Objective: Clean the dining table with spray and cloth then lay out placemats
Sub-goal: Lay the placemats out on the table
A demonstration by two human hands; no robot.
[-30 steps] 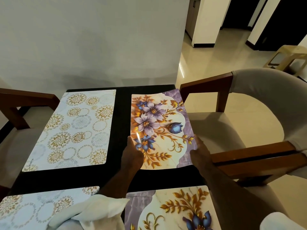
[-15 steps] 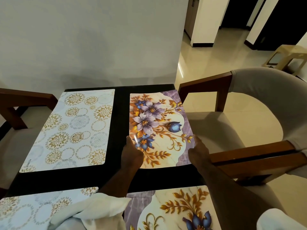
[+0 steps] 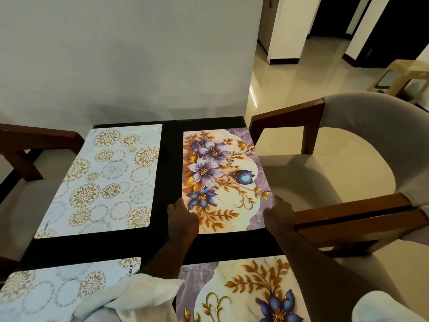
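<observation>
A floral placemat [image 3: 222, 177] with purple and blue flowers lies flat on the far right part of the black dining table [image 3: 170, 163]. My left hand [image 3: 182, 219] rests on its near left corner, fingers laid on top. At the mat's near right edge, by the table's side, my right hand [image 3: 278, 213] touches it. A white cloth [image 3: 130, 296] sits bunched at the bottom of the view, by my left forearm. No spray bottle is in view.
A gold-circle placemat [image 3: 104, 180] lies far left, a matching one [image 3: 46, 289] near left, and a second floral mat [image 3: 243, 291] near right. Wooden armchairs with beige cushions stand at the right [image 3: 348, 214] and left [image 3: 34, 145]. A plastic stool [image 3: 404, 75] stands on the floor beyond.
The floral placemat, slightly raised at its near end before, has settled flat on the table and sits a little farther from me. Both hands stay at its near corners.
</observation>
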